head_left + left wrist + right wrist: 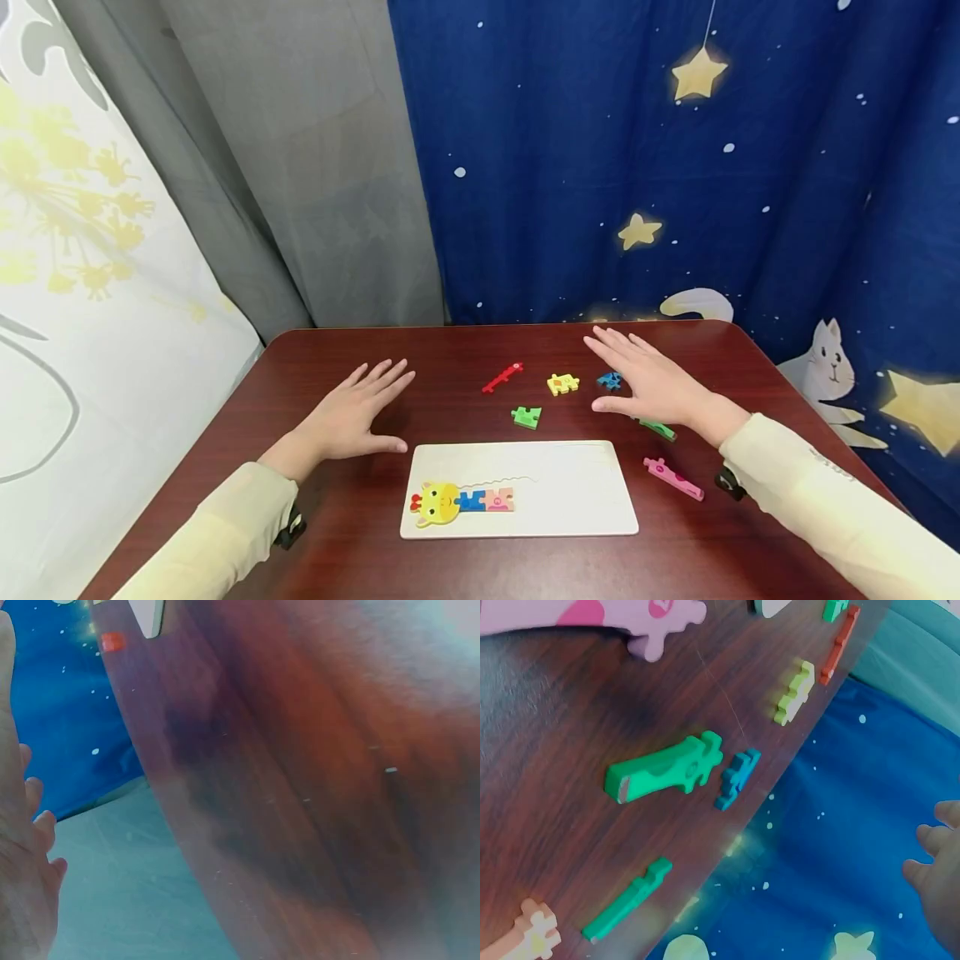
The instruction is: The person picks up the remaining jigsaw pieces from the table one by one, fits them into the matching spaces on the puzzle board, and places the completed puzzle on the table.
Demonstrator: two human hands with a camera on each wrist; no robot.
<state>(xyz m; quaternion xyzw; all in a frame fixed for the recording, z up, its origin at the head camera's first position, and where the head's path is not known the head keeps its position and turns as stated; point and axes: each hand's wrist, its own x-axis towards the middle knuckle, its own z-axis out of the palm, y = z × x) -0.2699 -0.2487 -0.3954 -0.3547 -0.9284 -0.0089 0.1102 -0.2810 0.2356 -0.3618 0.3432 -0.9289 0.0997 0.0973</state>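
Observation:
My left hand [356,417] is held over the table left of the white board [570,492], fingers straight and spread, with nothing in it. On the right, my right hand [651,383] is likewise spread and holds nothing; it overlaps a green puzzle piece [657,429] in the head view and is nearest the blue piece [610,381]. A yellow giraffe-head piece [437,504] lies at the board's lower left, followed by a blue piece [472,501] and a pink piece [499,499] in a row. A wavy line runs on the board above them.
Behind the board lie a red strip piece [502,377], a yellow piece [562,384] and a green piece [527,417]. A long pink piece [673,479] is right of it. The right wrist view adds a second slim green piece [628,900] and a peach piece [532,932].

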